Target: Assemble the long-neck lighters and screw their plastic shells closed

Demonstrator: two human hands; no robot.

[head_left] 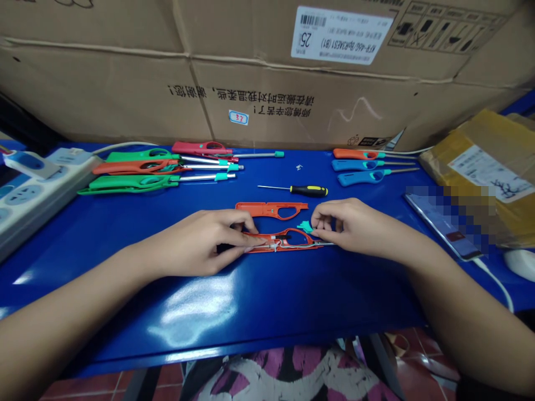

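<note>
An opened orange stick lighter (288, 245) lies on the blue table, its white wire and inner parts showing. My left hand (209, 242) presses its fingers on the handle end of this lighter half. Between the thumb and fingers of my right hand (345, 225) is a small turquoise plastic trigger (305, 226), held just above the lighter's loop. The metal tube of the lighter runs under that hand. Just behind lies the other orange shell half (271, 210). Farther back rests a screwdriver (309, 191) with a black and yellow handle.
Several stick lighters (144, 167) lie at the back left, beside a white power strip (42, 195). More lighters (361, 167) are at the back right. A phone (445, 223) with a cable and a taped parcel (485, 172) stand right. A large cardboard box (251, 72) closes the back.
</note>
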